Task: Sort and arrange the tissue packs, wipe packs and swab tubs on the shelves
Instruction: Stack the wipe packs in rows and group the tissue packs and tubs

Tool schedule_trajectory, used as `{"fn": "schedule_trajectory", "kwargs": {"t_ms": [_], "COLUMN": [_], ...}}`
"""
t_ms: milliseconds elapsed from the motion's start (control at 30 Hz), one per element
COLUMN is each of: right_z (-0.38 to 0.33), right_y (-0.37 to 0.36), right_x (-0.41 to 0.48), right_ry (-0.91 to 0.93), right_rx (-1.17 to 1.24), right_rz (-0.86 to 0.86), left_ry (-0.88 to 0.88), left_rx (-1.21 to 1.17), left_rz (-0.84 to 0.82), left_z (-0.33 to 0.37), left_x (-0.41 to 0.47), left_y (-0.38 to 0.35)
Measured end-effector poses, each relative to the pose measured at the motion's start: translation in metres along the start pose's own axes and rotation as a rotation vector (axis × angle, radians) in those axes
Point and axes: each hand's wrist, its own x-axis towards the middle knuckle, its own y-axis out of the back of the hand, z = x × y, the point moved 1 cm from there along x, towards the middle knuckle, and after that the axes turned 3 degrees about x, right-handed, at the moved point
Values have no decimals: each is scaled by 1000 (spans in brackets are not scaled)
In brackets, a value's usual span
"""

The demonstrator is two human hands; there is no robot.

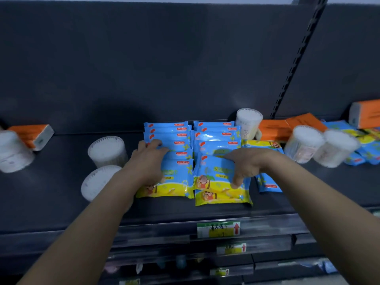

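Left hand [148,159] is curling its fingers over the left row of blue-and-yellow glossy plastic wipe packs [167,140]. Right hand [246,164] is pinching the right row's front pack [216,171], thumb low, fingers spread. Both rows are sitting mid dark metal shelf [61,202]. Risk: slick leaning packs fanning forward on release, front one sliding off the edge. Round clear plastic swab tubs [107,151] are sitting just beside the left wrist, so a nudge could be toppling them.

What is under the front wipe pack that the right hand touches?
Another wipe pack lies under the top pack; only its yellow lower edge shows. The rest is covered.
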Motion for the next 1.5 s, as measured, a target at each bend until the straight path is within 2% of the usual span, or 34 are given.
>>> {"fn": "schedule_trajectory", "kwargs": {"t_ms": [300, 433, 500, 600, 667, 767, 867, 967, 1133, 1200, 1333, 1500], "right_z": [1, 3, 4, 6, 7, 7, 6, 6, 0, -3, -4, -9], "right_y": [-5, -1, 5, 13, 14, 12, 10, 6, 6, 3, 0, -2], "right_x": [8, 8, 6, 10, 15, 23, 25, 30, 35, 35, 34, 39], "right_ry": [21, 32, 28, 15, -3, -14, -10, -2, -39, -67, -96, -90], "right_rx": [-8, 12, 3, -78, -110, -104, -116, -112, -121, -154, -163, -150], "right_rz": [-91, -85, -19, 202, 348, 458, 457, 373, 529, 520, 500, 628], "left_ry": [24, 28, 52, 108, 131, 174, 187, 199, 180, 194, 210, 221], "left_rx": [-89, -63, -62, -79, -77, -101, -179, -239, -256, -256, -246, -192], "left_rz": [-131, -70, 28, 141, 167, 120, 76, 147, 291, 282, 152, 232], "left_z": [-5, -4, -4, -4, -3, -2, -2, -1, 4, 3, -1, 2], "left_x": [-2, 1, 5, 10, 12, 10, 9, 11, 22, 23, 21, 27], "left_y": [1, 3, 5, 3, 1, 3, 5, 6, 3, 1, -4, -1]}}
